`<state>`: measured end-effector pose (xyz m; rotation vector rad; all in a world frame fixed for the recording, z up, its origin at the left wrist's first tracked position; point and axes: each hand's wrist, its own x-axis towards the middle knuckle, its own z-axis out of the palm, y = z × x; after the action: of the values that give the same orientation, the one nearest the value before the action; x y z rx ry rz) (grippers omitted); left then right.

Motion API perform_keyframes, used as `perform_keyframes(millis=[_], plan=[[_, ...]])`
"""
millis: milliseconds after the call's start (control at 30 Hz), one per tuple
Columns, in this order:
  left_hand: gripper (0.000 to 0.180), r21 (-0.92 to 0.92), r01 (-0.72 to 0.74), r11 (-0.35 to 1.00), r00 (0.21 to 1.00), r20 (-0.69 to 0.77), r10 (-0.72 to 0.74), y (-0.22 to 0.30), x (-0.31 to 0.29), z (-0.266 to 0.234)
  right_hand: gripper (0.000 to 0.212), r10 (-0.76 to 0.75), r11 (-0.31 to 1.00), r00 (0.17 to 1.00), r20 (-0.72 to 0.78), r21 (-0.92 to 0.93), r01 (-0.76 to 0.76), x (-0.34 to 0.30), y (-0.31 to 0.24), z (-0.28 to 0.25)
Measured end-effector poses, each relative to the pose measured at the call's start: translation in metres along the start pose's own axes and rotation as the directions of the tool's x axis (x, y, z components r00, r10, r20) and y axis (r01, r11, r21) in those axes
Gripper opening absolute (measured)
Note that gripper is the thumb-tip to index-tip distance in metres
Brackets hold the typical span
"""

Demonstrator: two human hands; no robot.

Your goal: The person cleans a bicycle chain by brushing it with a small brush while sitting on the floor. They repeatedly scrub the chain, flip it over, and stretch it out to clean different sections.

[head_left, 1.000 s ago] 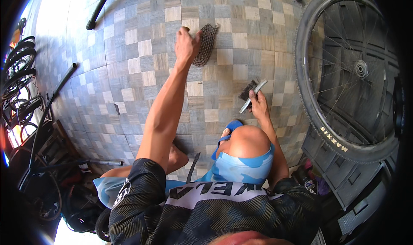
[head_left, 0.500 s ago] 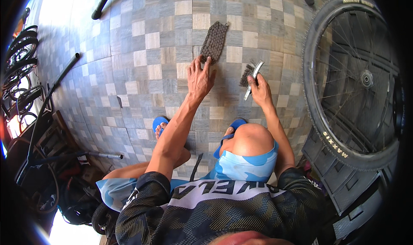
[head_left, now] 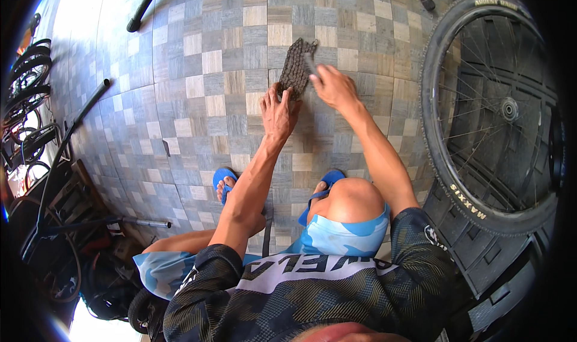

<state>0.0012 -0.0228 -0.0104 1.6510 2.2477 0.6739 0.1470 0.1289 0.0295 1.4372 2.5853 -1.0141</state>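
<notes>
A dark bicycle chain (head_left: pixel 294 66), folded into side-by-side rows, lies on the checkered floor ahead of me. My left hand (head_left: pixel 279 117) holds its near end down, fingers bent over the last links. In my closed right hand (head_left: pixel 335 88) is a wire brush (head_left: pixel 310 63), blurred by motion, at the chain's right edge. The bristles are hidden now; half a second ago they showed dark under a pale metallic back.
To the right, a bicycle wheel (head_left: pixel 434 132) with a knobby tyre leans by dark grey panels. Black tubular legs (head_left: pixel 137 22) and a stand (head_left: pixel 78 117) are at the left. Several more tyres (head_left: pixel 27 72) hang at the far left. My blue sandals (head_left: pixel 222 177) rest below my hands.
My right hand has swung left and forward with the wire brush, from beside the chain to its right edge. My left hand stays on the near end of the chain.
</notes>
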Motion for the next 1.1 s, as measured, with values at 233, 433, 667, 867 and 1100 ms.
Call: perform_keyframes(millis=[233, 433, 667, 867, 1100], plan=[[0.038, 0.015, -0.034, 0.999, 0.998, -0.057, 0.035, -0.01, 0.005, 0.009, 0.029, -0.32, 0.911, 0.941, 0.112, -0.238, 0.338, 0.06, 0.001, 0.021], [0.028, -0.027, 0.005, 1.0, 1.0, -0.011, -0.006, -0.008, 0.003, 0.008, 0.026, -0.27, 0.924, 0.959, -0.088, -0.303, 0.233, 0.088, -0.004, -0.005], [0.031, -0.042, -0.013, 0.999, 1.0, -0.024, 0.012, 0.0, 0.005, 0.009, 0.021, -0.236, 0.916, 0.95, -0.206, -0.373, 0.147, 0.099, 0.028, -0.022], [0.035, -0.047, 0.028, 0.999, 1.0, -0.012, -0.029, -0.001, 0.005, 0.006, 0.025, -0.554, 0.763, 0.83, -0.058, -0.434, 0.479, 0.068, 0.008, 0.027], [0.032, -0.052, 0.048, 0.997, 0.999, -0.012, -0.049, -0.006, 0.004, 0.009, 0.03, -0.28, 0.909, 0.955, 0.093, -0.295, 0.295, 0.08, -0.029, 0.021]])
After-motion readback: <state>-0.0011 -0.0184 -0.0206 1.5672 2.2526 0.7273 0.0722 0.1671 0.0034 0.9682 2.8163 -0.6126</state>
